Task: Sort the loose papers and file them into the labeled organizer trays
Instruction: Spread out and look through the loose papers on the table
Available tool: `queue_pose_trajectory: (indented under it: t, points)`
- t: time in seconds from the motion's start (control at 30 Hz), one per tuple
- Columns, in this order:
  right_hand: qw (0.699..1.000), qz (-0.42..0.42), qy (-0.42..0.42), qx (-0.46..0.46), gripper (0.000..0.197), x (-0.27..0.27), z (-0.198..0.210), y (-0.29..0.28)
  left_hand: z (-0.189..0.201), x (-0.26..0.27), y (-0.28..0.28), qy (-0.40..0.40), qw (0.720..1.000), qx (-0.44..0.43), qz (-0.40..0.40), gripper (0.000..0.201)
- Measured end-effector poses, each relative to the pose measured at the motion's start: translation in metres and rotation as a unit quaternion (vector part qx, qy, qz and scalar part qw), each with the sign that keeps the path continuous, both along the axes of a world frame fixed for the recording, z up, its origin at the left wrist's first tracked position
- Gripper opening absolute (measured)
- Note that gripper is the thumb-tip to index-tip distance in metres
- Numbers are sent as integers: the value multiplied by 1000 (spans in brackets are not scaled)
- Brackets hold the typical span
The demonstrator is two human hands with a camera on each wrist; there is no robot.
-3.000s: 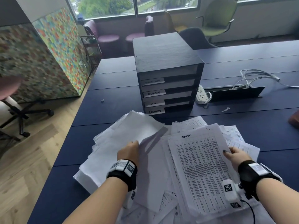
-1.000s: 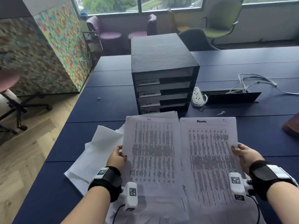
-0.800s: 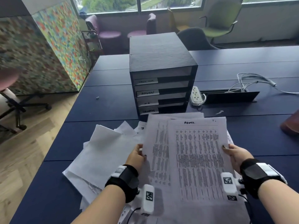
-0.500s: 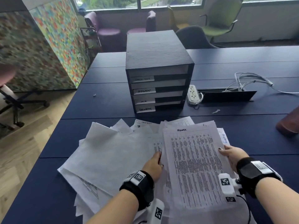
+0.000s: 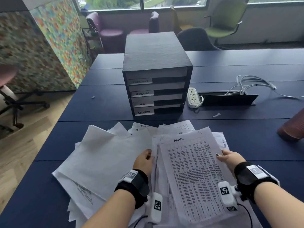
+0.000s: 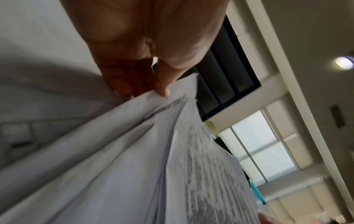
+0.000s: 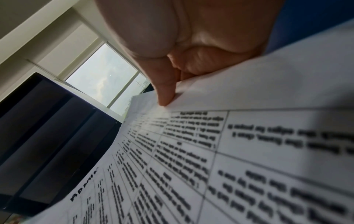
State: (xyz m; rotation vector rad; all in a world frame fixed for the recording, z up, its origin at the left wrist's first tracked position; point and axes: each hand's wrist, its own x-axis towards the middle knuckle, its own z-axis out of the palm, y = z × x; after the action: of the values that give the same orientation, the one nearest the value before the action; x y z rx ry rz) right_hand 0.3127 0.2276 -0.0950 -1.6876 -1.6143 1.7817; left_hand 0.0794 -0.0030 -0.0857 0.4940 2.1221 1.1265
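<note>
A black organizer (image 5: 158, 76) stands mid-table with stacked trays; the labels I can read include "ADMIN" (image 5: 142, 93). In front of it lies a spread pile of loose papers (image 5: 102, 158), many face down. On top at the right is a printed sheet headed "Admin" (image 5: 194, 170). My right hand (image 5: 221, 156) pinches its right edge, thumb on top (image 7: 164, 97). My left hand (image 5: 148, 156) pinches the left edge of the printed sheets just under it, thumb over fingers (image 6: 161, 89).
A white power strip (image 5: 194, 97), an open black cable tray (image 5: 228, 99) and white cables (image 5: 253, 84) lie right of the organizer. A reddish-brown object (image 5: 294, 127) sits at the right edge. The dark blue table (image 5: 102, 104) ends at left; chairs stand beyond.
A second ago I held two printed sheets up side by side. The left one slid under the Admin sheet, both came down onto the pile, and my left hand moved right.
</note>
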Motion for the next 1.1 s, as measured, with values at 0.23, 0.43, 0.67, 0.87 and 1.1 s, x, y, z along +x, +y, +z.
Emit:
queue_pose_trajectory:
  t: [0.23,0.43,0.67,0.87,1.1]
  points:
    - [993,-20,85,-78,23,17,10,1,-9,21,7,-78,995,64,-1,20]
    - [999,-7,14,-48,17,17,1,4,-3,24,18,44,990,40,-129,27]
    - [999,-3,-33,-22,8,14,-5,7,12,-6,-5,243,946,-213,3,52]
    - [999,-7,-19,34,29,8,-4,7,9,-11,-18,192,920,-312,-138,85]
    - [997,-12,-28,68,38,0,-4,5,16,9,-20,188,922,-241,-238,86]
